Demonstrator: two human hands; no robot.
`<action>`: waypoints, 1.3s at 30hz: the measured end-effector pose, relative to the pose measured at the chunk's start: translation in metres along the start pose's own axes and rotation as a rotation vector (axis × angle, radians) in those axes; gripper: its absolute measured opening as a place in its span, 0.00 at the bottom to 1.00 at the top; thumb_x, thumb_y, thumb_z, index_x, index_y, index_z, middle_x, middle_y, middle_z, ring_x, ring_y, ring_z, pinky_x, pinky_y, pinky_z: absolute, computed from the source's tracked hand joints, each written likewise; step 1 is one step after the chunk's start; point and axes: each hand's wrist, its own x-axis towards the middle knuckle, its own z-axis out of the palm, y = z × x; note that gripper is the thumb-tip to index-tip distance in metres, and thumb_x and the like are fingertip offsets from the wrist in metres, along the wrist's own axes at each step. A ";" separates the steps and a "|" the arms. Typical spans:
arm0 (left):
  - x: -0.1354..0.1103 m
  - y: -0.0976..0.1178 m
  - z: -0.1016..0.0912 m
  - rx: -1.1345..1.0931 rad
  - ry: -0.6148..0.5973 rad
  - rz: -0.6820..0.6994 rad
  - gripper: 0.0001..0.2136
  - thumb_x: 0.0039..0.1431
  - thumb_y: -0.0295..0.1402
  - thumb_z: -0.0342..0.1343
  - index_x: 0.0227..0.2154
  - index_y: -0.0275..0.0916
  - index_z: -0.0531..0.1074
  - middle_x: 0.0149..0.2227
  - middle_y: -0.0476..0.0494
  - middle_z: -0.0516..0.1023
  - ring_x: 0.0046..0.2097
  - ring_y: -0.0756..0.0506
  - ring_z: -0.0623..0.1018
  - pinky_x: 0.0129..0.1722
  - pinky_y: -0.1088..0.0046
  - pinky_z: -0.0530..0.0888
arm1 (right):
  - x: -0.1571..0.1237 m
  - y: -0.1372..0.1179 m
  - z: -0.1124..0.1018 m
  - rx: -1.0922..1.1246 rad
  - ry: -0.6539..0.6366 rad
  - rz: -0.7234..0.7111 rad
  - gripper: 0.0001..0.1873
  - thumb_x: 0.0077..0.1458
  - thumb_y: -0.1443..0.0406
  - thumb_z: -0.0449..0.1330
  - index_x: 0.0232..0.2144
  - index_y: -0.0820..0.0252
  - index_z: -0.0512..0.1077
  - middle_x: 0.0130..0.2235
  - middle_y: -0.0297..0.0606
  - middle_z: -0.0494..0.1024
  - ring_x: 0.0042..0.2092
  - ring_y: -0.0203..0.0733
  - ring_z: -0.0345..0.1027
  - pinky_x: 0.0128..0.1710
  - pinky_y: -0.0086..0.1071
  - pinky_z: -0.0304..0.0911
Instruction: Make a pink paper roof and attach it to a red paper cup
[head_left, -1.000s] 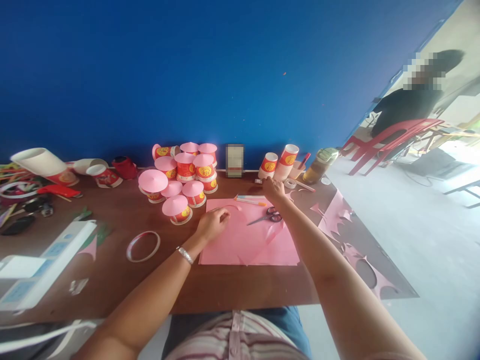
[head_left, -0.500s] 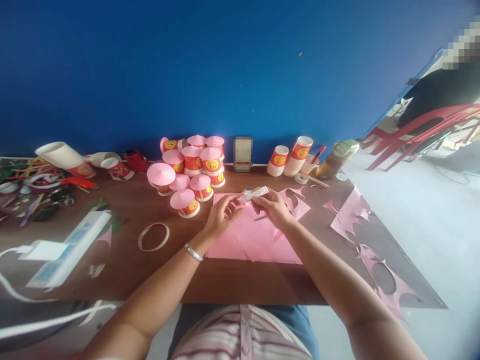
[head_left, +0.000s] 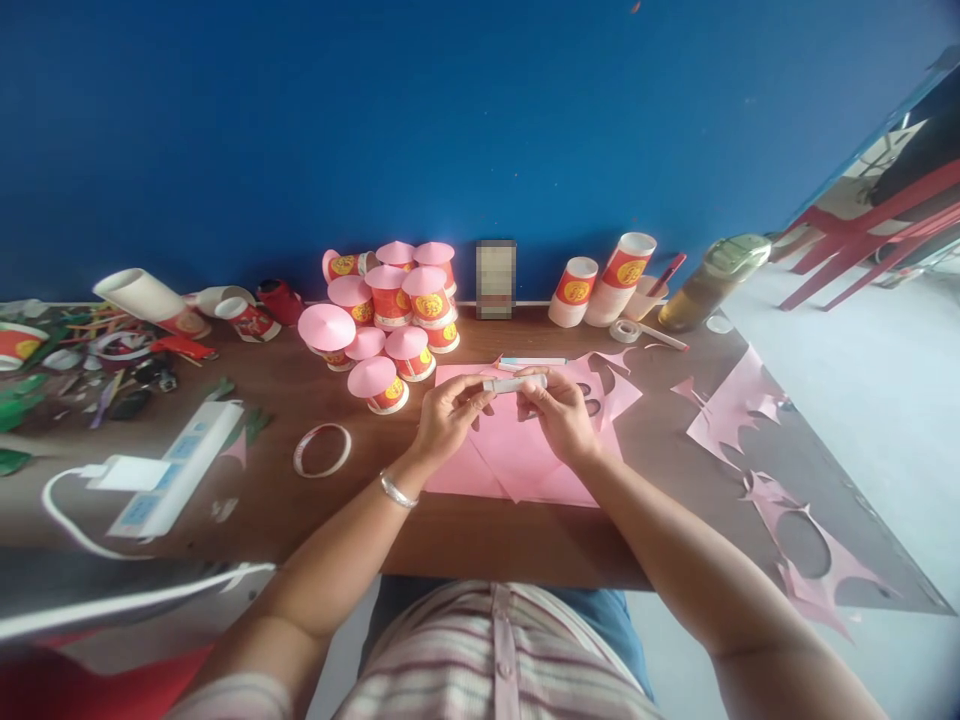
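Between both hands, above the pink paper sheets [head_left: 540,470], is a small whitish, tube-like stick [head_left: 514,384] lying level; its exact kind cannot be made out. My left hand [head_left: 451,412] pinches its left end with thumb and fingers. At the other end, my right hand [head_left: 559,412] grips it the same way. Dark loops like scissor handles [head_left: 592,400] show just beside the right hand, partly hidden by it. A pale blue-and-white strip [head_left: 534,361] lies behind the hands. Left of them stand several red paper cups with pink cone tops [head_left: 373,380].
A tape ring [head_left: 322,451] and a white power strip [head_left: 180,470] lie to the left. Tall cups [head_left: 627,275], a tape roll [head_left: 625,331] and a bottle of amber liquid [head_left: 712,283] stand at the back right. Cut pink scraps [head_left: 739,405] lie near the right edge.
My left hand has closed on the left end of the whitish stick, now held level by both hands instead of tilted in the right. The view has shifted slightly.
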 end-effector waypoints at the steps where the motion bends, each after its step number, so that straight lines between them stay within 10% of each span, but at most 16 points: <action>1: 0.001 0.002 0.001 -0.056 0.001 -0.031 0.17 0.62 0.46 0.64 0.43 0.35 0.78 0.26 0.47 0.79 0.24 0.51 0.77 0.19 0.78 0.71 | -0.001 -0.001 0.000 -0.017 0.013 -0.025 0.21 0.56 0.46 0.68 0.38 0.56 0.76 0.24 0.29 0.71 0.25 0.36 0.63 0.27 0.32 0.64; 16: -0.002 -0.008 -0.008 -0.079 -0.075 -0.050 0.16 0.63 0.44 0.63 0.46 0.38 0.75 0.26 0.51 0.74 0.25 0.53 0.71 0.23 0.78 0.69 | -0.001 -0.007 -0.004 -0.213 -0.169 0.013 0.25 0.58 0.46 0.66 0.47 0.58 0.79 0.25 0.28 0.71 0.24 0.34 0.65 0.27 0.32 0.68; 26: 0.002 -0.006 -0.003 -0.172 -0.055 -0.059 0.15 0.55 0.43 0.70 0.37 0.38 0.77 0.28 0.50 0.75 0.27 0.52 0.73 0.27 0.76 0.72 | -0.003 -0.002 0.003 -0.304 -0.195 0.039 0.17 0.58 0.50 0.65 0.31 0.58 0.78 0.31 0.34 0.75 0.30 0.36 0.69 0.31 0.33 0.71; 34: 0.001 -0.009 -0.001 0.123 -0.078 0.181 0.11 0.68 0.40 0.58 0.45 0.41 0.79 0.45 0.40 0.80 0.48 0.46 0.80 0.46 0.70 0.79 | -0.003 0.004 0.000 -0.186 -0.201 0.129 0.19 0.54 0.52 0.70 0.35 0.58 0.72 0.26 0.31 0.76 0.27 0.38 0.72 0.29 0.33 0.68; 39: -0.001 -0.012 0.001 0.346 -0.116 0.253 0.13 0.70 0.40 0.56 0.50 0.40 0.74 0.46 0.39 0.81 0.41 0.48 0.81 0.35 0.75 0.77 | -0.001 0.006 -0.004 -0.008 -0.114 0.133 0.19 0.55 0.50 0.70 0.35 0.56 0.71 0.27 0.30 0.76 0.25 0.36 0.69 0.27 0.33 0.67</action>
